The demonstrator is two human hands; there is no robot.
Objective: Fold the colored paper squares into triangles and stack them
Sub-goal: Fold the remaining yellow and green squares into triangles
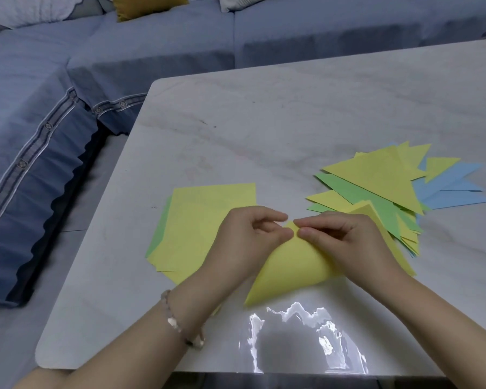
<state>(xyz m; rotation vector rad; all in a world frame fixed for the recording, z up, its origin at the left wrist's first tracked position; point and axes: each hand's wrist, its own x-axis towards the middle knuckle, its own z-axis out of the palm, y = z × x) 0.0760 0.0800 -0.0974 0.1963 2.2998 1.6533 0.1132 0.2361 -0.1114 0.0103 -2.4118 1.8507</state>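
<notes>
A yellow paper sheet point(289, 269) lies bent over on itself near the table's front, its fold rounded and uncreased. My left hand point(247, 242) and my right hand point(345, 240) pinch its two corners together at the top. To the left lies a pile of flat squares point(199, 217), yellow on top with a green edge showing beneath. At the right sits a loose stack of folded triangles point(382, 181) in yellow, green and blue, partly under my right hand.
The white marble table point(264, 122) has a rounded left edge and a glossy front strip with reflections. A blue sofa point(54, 94) runs along the left and back, with cushions on it. A bead bracelet is on my left wrist.
</notes>
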